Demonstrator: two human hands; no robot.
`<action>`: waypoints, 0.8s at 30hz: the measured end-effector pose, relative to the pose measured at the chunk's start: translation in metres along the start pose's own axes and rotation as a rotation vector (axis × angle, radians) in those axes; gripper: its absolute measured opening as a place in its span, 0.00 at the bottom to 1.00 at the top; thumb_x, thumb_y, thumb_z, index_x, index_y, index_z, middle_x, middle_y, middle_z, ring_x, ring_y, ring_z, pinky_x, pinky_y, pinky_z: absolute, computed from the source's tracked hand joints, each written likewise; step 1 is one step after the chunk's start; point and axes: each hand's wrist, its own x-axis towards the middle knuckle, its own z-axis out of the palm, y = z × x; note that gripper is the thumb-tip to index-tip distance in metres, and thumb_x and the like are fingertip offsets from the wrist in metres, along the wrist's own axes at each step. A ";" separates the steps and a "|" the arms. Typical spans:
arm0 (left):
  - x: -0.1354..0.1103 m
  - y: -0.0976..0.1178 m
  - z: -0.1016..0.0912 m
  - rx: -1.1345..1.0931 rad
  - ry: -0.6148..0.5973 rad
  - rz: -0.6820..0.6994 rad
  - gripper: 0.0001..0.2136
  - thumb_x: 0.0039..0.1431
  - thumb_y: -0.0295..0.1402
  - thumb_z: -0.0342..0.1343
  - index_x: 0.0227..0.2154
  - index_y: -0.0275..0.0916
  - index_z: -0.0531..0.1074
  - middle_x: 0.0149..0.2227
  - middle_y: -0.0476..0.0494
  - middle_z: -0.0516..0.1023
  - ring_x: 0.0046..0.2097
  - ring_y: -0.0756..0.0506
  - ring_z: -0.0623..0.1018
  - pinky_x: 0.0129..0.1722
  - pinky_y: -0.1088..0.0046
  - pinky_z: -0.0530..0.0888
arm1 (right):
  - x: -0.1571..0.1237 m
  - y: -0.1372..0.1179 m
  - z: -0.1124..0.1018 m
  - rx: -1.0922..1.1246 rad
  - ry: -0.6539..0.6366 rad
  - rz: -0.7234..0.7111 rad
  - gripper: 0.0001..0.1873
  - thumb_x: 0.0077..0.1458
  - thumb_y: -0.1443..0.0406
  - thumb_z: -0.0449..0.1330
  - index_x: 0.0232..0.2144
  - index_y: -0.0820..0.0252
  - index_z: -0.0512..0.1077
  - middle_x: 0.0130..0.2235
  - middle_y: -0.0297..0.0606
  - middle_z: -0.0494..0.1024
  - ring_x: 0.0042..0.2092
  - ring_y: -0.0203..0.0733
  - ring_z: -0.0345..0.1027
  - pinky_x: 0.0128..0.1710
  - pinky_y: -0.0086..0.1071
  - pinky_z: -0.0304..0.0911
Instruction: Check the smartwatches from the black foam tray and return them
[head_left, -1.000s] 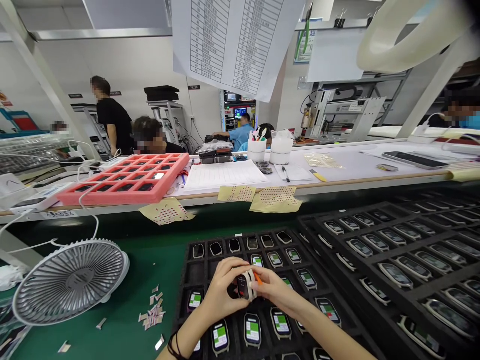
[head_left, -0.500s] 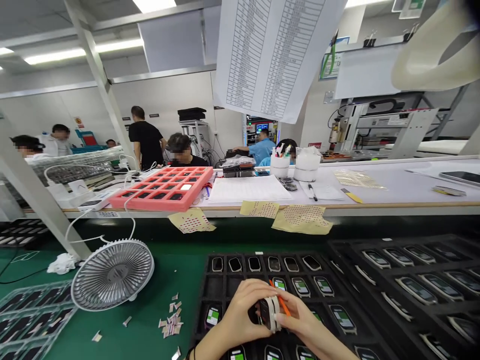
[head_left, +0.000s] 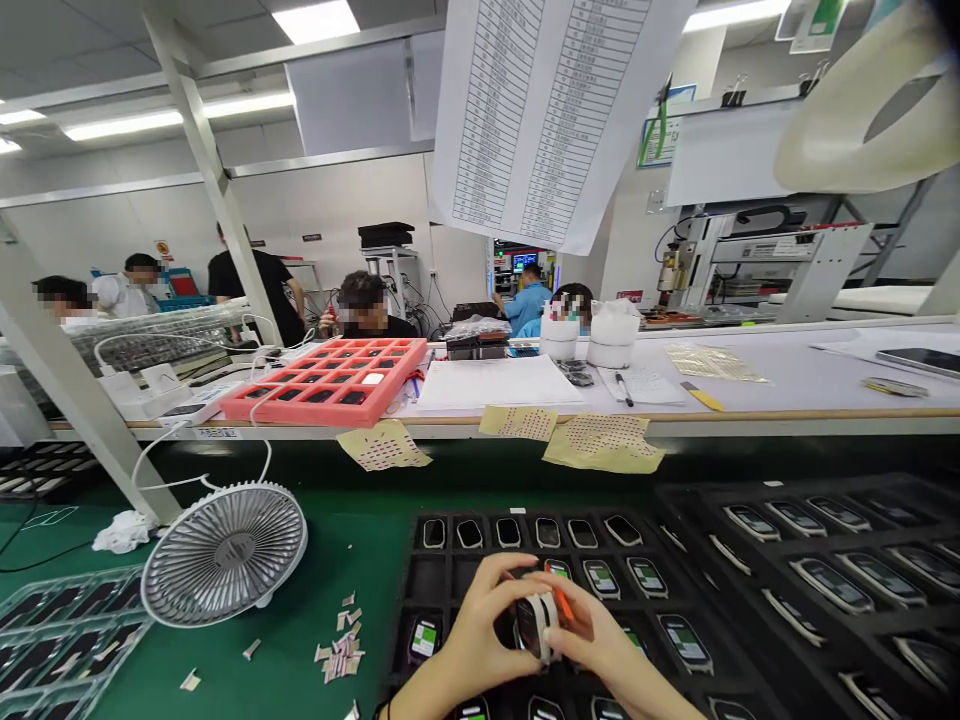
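Shifting hardly at all in half a second, the watch (head_left: pixel 538 628) stays pinched between the left fingers (head_left: pixel 504 566) and right fingers (head_left: pixel 568 645), so its handling seems ongoing; only the orange strip (head_left: pixel 561 595) by the right fingers shows less. The watch has a dark face and smooth, pale rim. Below the fingers, a matte black tray (head_left: pixel 426 577) cradles rounded watches (head_left: pixel 686 640); leftward, thin scraps (head_left: pixel 341 658) dot the green surface (head_left: pixel 285 690).

Green bench (head_left: pixel 349 535) below a pale raised shelf (head_left: pixel 795 390)
Grey fan (head_left: pixel 225 555) and clear tray (head_left: pixel 144 630) toward the bench's left side, small scraps (head_left: pixel 343 658) right of them, black trays (head_left: pixel 427 575) to the right; along the shelf's front edge, red tray (head_left: pixel 345 412) leftward, white sheets (head_left: pixel 495 385) beside it.
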 end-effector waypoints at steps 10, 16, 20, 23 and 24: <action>0.009 -0.009 -0.009 -0.023 0.116 -0.116 0.22 0.44 0.26 0.64 0.45 0.43 0.70 0.48 0.38 0.70 0.51 0.37 0.71 0.51 0.54 0.68 | 0.015 -0.007 -0.040 -0.349 0.195 -0.011 0.31 0.55 0.44 0.47 0.37 0.64 0.74 0.15 0.34 0.72 0.14 0.37 0.61 0.17 0.29 0.54; 0.007 -0.010 -0.008 -0.034 0.094 -0.141 0.21 0.45 0.26 0.63 0.45 0.42 0.71 0.48 0.39 0.73 0.51 0.37 0.72 0.50 0.56 0.69 | 0.012 -0.007 -0.033 -0.601 0.217 -0.187 0.23 0.57 0.50 0.51 0.24 0.57 0.75 0.23 0.36 0.74 0.26 0.43 0.67 0.29 0.35 0.62; 0.005 -0.016 -0.006 -0.047 0.083 -0.266 0.23 0.45 0.28 0.63 0.47 0.40 0.69 0.48 0.39 0.76 0.50 0.37 0.74 0.52 0.56 0.69 | 0.001 -0.023 -0.025 -0.237 0.260 -0.275 0.25 0.58 0.48 0.49 0.28 0.59 0.75 0.25 0.40 0.76 0.26 0.43 0.70 0.23 0.33 0.63; 0.005 -0.015 -0.005 -0.052 0.063 -0.309 0.24 0.45 0.29 0.64 0.48 0.39 0.69 0.48 0.39 0.76 0.50 0.37 0.75 0.51 0.57 0.70 | -0.008 -0.031 -0.019 -0.124 0.260 -0.334 0.25 0.59 0.50 0.49 0.25 0.60 0.74 0.25 0.41 0.77 0.25 0.42 0.70 0.24 0.35 0.67; 0.005 -0.014 -0.005 -0.049 0.056 -0.310 0.24 0.45 0.29 0.64 0.48 0.40 0.69 0.48 0.39 0.76 0.50 0.37 0.75 0.51 0.58 0.71 | -0.010 -0.033 -0.017 -0.131 0.241 -0.337 0.24 0.60 0.51 0.49 0.26 0.60 0.74 0.25 0.41 0.77 0.25 0.42 0.70 0.25 0.35 0.68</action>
